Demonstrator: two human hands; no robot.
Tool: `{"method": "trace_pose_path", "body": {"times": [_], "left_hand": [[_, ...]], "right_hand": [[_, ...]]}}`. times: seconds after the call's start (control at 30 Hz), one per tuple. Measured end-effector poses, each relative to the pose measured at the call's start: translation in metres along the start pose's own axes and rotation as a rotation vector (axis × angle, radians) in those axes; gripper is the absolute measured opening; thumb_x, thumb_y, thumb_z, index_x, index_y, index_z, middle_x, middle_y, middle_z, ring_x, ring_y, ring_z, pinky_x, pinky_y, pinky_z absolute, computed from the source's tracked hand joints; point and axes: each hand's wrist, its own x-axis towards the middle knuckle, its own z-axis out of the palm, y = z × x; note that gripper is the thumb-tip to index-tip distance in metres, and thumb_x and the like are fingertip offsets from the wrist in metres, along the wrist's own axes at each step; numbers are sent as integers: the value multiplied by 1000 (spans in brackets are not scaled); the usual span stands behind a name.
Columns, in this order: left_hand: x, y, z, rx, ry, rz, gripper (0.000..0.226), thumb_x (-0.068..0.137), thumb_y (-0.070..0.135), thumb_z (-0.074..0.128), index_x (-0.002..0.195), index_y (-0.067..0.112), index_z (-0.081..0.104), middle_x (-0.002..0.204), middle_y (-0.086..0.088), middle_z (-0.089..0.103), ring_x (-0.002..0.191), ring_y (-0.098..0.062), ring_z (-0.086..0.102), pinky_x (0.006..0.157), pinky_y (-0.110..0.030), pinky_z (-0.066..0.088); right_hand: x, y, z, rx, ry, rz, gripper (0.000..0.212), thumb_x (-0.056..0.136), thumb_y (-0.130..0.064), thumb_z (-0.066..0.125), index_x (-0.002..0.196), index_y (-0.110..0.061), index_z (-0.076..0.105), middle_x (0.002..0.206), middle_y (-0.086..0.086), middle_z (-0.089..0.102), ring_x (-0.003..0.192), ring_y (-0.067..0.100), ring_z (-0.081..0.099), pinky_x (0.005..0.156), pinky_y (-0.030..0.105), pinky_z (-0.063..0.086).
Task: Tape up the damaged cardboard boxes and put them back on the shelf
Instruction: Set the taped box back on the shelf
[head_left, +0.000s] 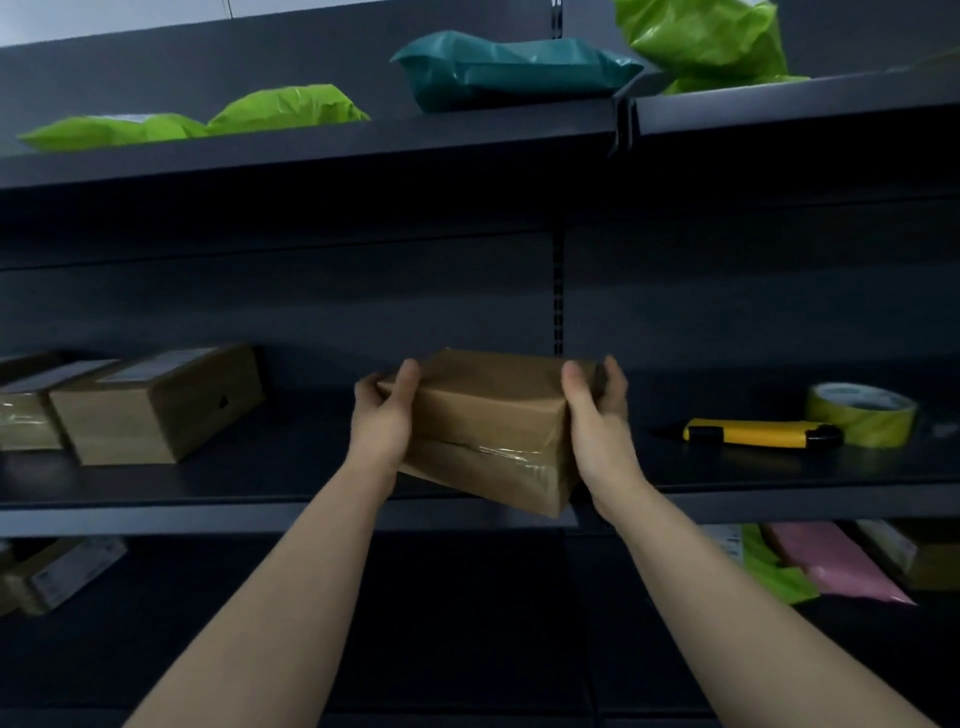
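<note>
Two hands, one parcel: at the centre of the frame I hold a brown cardboard box (488, 410) between my left hand (382, 415) and my right hand (597, 421). Each is clasped on a short end, thumb laid over the top edge and fingers curled round the far side. The box hangs tilted over the front lip of the middle shelf (260, 514), its near lower corner dipping past that lip; I cannot tell whether its far edge touches the board. Glossy clear tape (498, 460) crosses the seam on the near face. Carried this easily by its ends, it looks light, and the walls seem stiff enough to take a squeeze. The taped strip is likely slick, so bare cardboard at the ends is the surer hold. Right of frame, a yellow tape roll (862, 413) and a yellow utility knife (763, 434) lie just beside each other; more boxes (156, 405) stand at left.
</note>
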Motion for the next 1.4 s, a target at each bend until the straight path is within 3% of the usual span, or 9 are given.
{"method": "trace_pose_path", "body": {"times": [0.17,0.3,0.5,0.6,0.73,0.87,1.0,1.27,1.4], "left_hand": [[-7,-14,3,-7,72,-41,73,96,69,30,148,19,37,147,-7,45,134,-30,43,107,-41,33],[-8,2,-6,103,165,75,79,90,80,22,129,22,59,128,2,59,121,-26,54,105,-43,41],[-8,43,-21,-280,152,165,72,90,78,29,80,20,69,84,-1,73,91,-20,66,90,-35,43],[-1,41,-18,-182,39,119,78,81,86,35,96,20,73,96,-5,76,95,-24,69,88,-41,50],[5,12,-16,-112,-43,-30,50,89,73,46,101,27,62,104,-3,71,97,-22,66,91,-40,50],[1,-7,-14,-134,-33,-98,59,95,67,37,129,24,61,121,0,68,107,-19,61,101,-40,46],[2,-10,-12,-158,56,-62,56,91,72,37,124,29,53,124,-1,64,114,-24,59,107,-49,43],[7,10,-13,-305,40,104,40,99,45,53,133,24,53,133,1,59,117,-15,57,104,-34,43],[4,0,-4,8,149,106,79,90,41,68,154,17,27,159,-5,25,142,-28,32,116,-41,32]], "right_hand": [[-31,17,5,-241,257,-212,61,80,-72,30,109,-20,46,114,1,48,106,18,49,86,30,35],[-15,5,-4,-110,193,-144,59,82,-73,29,105,-28,59,111,-1,64,106,18,58,92,38,45],[7,-39,-16,-6,87,181,68,80,-85,17,95,-35,61,100,-3,64,102,18,55,96,36,40],[9,-29,-9,-140,9,292,96,73,-90,10,129,-28,57,126,5,61,114,25,55,97,39,38],[-1,-10,0,-118,21,356,93,79,-86,16,141,-23,46,138,5,52,124,26,49,92,34,34],[-6,1,6,-137,66,225,63,89,-74,23,132,-33,44,131,2,54,119,24,50,98,39,38],[-7,5,5,-74,120,129,39,95,-62,30,110,-31,50,105,-4,59,102,19,53,86,35,38],[-2,-12,5,-126,237,42,55,88,-70,40,103,-19,54,97,2,61,94,24,58,89,42,48],[0,2,-3,-337,360,9,49,87,-65,48,107,-20,54,110,4,56,109,27,53,91,40,43]]}}
